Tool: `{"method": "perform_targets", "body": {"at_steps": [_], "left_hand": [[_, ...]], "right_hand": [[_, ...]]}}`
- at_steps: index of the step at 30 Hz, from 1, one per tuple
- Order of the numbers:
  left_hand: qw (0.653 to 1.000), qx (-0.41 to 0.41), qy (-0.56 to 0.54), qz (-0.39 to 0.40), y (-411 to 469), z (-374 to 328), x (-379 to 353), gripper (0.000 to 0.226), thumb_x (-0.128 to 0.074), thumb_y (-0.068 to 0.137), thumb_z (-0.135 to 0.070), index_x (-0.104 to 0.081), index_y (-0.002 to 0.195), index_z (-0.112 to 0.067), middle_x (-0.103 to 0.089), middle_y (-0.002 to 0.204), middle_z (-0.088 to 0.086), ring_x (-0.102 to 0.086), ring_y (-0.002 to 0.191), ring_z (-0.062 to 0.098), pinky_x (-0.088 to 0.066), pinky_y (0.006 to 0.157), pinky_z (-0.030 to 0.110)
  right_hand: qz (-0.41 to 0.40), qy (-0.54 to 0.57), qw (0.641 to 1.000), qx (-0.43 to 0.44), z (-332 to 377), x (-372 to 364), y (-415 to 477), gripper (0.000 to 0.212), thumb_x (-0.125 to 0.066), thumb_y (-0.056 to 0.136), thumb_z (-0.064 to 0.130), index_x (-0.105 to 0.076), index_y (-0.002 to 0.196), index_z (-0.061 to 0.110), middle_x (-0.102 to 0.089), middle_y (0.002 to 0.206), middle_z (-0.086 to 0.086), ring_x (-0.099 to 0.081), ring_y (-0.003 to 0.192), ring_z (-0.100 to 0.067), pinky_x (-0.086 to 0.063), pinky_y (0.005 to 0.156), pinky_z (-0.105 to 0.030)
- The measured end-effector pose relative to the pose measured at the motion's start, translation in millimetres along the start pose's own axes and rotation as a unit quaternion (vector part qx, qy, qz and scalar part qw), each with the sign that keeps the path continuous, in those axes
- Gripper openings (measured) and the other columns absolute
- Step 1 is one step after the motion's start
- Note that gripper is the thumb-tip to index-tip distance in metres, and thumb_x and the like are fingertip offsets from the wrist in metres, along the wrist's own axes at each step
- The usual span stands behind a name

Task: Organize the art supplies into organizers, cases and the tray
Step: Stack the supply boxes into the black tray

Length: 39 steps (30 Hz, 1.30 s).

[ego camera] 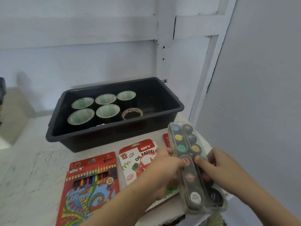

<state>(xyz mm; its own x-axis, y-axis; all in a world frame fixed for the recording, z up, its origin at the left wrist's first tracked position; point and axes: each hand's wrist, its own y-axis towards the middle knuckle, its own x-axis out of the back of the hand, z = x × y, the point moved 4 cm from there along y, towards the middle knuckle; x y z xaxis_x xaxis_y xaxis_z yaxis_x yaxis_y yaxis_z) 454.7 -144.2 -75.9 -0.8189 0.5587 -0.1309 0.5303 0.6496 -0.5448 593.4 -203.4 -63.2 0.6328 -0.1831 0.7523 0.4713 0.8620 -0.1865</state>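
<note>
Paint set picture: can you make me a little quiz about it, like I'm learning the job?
1. True or false: six tape rolls sit in the tray.
2. What do the left hand and right hand hold together? A) scissors B) paint set C) glue
3. Fill in: the box just left of the pastels holds color ____.

Key: 1 true; 2 B; 3 pencils.
</note>
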Motion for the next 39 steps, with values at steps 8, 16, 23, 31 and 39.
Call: {"method": "perform_targets", "body": {"at_steps": [8,16,23,31,39], "left_hand": [[0.985,-0.159,0.063,0.004,-28.5,-73.5,8.5,0.035,-0.067,0.081,-0.011,-0.050,0.111,-0.015,-0.066,0.104,0.006,-0.070,0.081,0.020,-0.057,0.069,0.031],[0.964,-0.247,-0.007,-0.093,31.1,-157.0,42.4,0.036,-0.063,0.087,-0.011,-0.054,0.122,-0.007,-0.069,0.106,0.008,-0.068,0.090,0.020,-0.054,0.066,0.030],[0.964,-0.195,-0.034,-0.179,102.7,-165.4,79.7,0.029,-0.057,0.088,-0.004,-0.055,0.117,0.000,-0.067,0.107,0.016,-0.067,0.088,0.023,-0.054,0.063,0.030],[0.966,-0.080,0.073,-0.233,143.6,-147.8,106.4,0.038,-0.053,0.090,-0.005,-0.047,0.128,-0.002,-0.062,0.098,0.009,-0.060,0.082,0.017,-0.045,0.059,0.026],[0.942,-0.079,0.199,-0.258,168.5,-136.9,107.0,0.033,-0.056,0.085,-0.001,-0.050,0.118,-0.002,-0.057,0.104,0.015,-0.057,0.091,0.023,-0.044,0.062,0.025]], "right_hand": [[-0.023,0.150,0.987,0.048,45.0,50.2,-7.5,0.055,-0.054,0.064,0.062,-0.053,0.083,0.010,-0.068,0.063,-0.001,-0.063,0.061,-0.010,-0.047,0.066,-0.034],[-0.061,0.211,0.968,0.120,111.6,60.4,81.7,0.024,-0.049,0.094,0.027,-0.059,0.104,0.008,-0.066,0.088,-0.005,-0.059,0.070,-0.013,-0.044,0.058,-0.026],[0.015,0.212,0.974,0.072,138.3,17.9,164.0,0.017,-0.047,0.091,0.005,-0.060,0.100,0.000,-0.059,0.081,-0.009,-0.055,0.069,-0.016,-0.042,0.053,-0.025],[0.057,0.092,0.993,0.034,139.3,-24.7,211.6,0.002,-0.050,0.089,0.007,-0.050,0.090,0.008,-0.058,0.089,-0.011,-0.058,0.081,-0.023,-0.049,0.066,-0.032],[0.080,0.044,0.996,0.011,128.7,-39.0,222.4,0.007,-0.051,0.094,0.010,-0.046,0.097,0.009,-0.050,0.089,-0.009,-0.052,0.082,-0.021,-0.038,0.052,-0.022]]}}
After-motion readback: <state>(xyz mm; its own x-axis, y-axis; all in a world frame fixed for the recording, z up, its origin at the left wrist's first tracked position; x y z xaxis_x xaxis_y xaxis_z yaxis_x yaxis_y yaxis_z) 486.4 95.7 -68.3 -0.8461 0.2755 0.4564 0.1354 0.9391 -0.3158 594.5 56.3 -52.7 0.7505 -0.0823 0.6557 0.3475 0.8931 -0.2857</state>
